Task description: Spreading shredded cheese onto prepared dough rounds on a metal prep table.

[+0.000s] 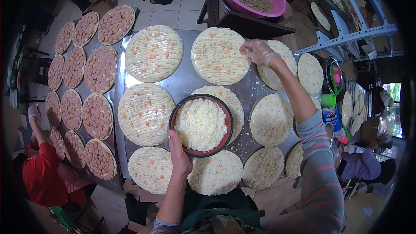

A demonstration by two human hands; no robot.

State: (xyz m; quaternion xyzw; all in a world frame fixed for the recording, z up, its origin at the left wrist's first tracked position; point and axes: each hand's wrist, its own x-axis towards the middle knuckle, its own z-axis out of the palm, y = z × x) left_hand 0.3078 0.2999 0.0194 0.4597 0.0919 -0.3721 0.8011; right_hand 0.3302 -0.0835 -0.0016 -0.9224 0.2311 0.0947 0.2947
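My left hand (178, 154) is bare and grips a round dark bowl (229, 123) with a reddish-brown inside, thumb at its near left rim. White grated cheese (201, 123) is heaped in the bowl, which is held over a partly hidden pizza (229, 97). At the far side of the table, my right hand (258, 53) wears a clear plastic glove. Its fingers are drawn together at the right edge of a pizza (219, 54) with white crumbs, sauce lines and orange bits; what they hold is hidden.
More pizzas, some crumb-covered (271, 119), some only sauced (146, 113), cover the metal table (184, 73). Sausage-slice pizzas (99, 117) fill a left table beside a person in red (43, 175). A pink basin (277, 4) of brown crumbs and a metal rack (359, 34) stand beyond.
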